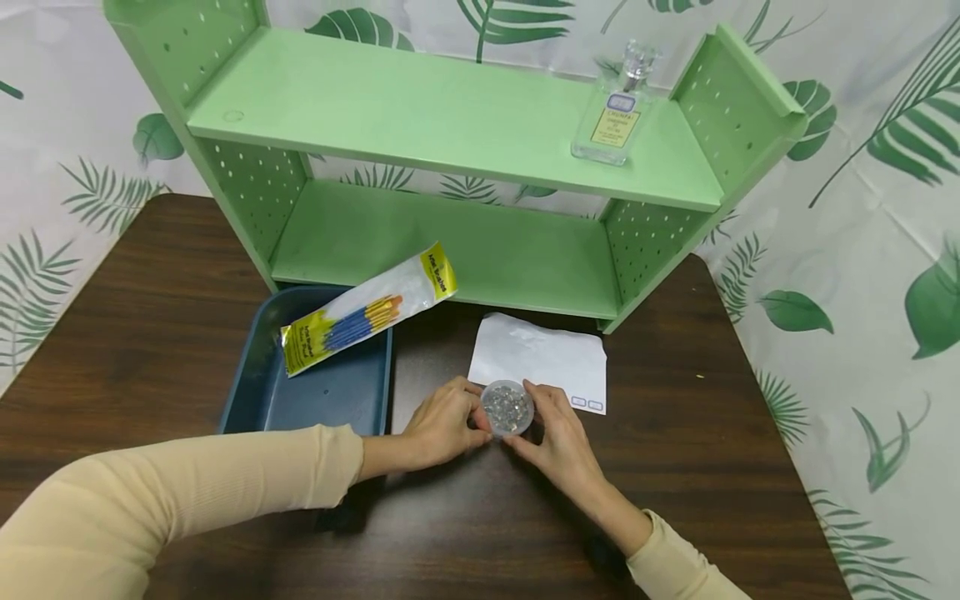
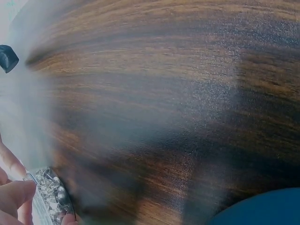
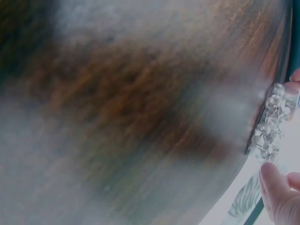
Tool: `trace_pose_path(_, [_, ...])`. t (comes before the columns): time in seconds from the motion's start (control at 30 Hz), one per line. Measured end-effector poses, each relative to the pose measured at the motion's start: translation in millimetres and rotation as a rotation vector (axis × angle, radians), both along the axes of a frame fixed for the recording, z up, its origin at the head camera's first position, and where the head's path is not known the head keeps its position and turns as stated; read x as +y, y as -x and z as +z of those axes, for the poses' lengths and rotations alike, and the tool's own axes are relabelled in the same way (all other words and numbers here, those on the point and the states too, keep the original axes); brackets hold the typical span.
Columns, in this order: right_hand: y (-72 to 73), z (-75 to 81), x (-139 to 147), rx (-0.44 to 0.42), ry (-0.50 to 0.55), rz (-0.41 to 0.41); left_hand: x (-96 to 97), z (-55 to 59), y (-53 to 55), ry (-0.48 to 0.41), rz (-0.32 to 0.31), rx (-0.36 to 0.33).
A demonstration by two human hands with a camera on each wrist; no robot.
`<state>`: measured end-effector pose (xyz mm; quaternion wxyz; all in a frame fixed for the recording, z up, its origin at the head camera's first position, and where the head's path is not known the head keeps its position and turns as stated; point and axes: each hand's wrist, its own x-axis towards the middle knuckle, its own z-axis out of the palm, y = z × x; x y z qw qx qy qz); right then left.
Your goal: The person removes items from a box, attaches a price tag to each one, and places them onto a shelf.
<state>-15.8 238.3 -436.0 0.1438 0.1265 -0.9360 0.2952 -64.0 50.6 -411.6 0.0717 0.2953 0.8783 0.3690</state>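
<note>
A small round clear tub (image 1: pixel 507 408) full of shiny silvery pieces is held between the two hands at the middle of the table. On its left side, the left hand (image 1: pixel 444 422) grips the edge with thumb and fingers. From the right, the right hand (image 1: pixel 558 433) holds it, index finger at the far rim and thumb at the near side. Close up in the left wrist view, the tub (image 2: pixel 54 197) shows glossy rounded pieces through its wall. The right wrist view has the tub (image 3: pixel 272 124) side-on, with the right thumb against its end.
A white paper sheet (image 1: pixel 525 350) lies just behind the tub. To the left, a dark blue tray (image 1: pixel 318 408) has a packet of artist brushes (image 1: pixel 367 308) across it. At the back stands a green two-tier shelf (image 1: pixel 420 100), with a glass perfume bottle (image 1: pixel 611 125) on top.
</note>
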Motion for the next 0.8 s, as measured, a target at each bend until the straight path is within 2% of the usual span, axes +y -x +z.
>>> trace_pose_path(0.5, [2.8, 2.4, 1.8, -0.039, -0.027, -0.006, 0.6, 1.2, 1.7, 0.032, 0.018, -0.005])
trace_pose_path(0.8, [6.6, 4.6, 4.4, -0.059, -0.017, 0.032, 0.9, 1.1, 3.3, 0.040, 0.021, -0.002])
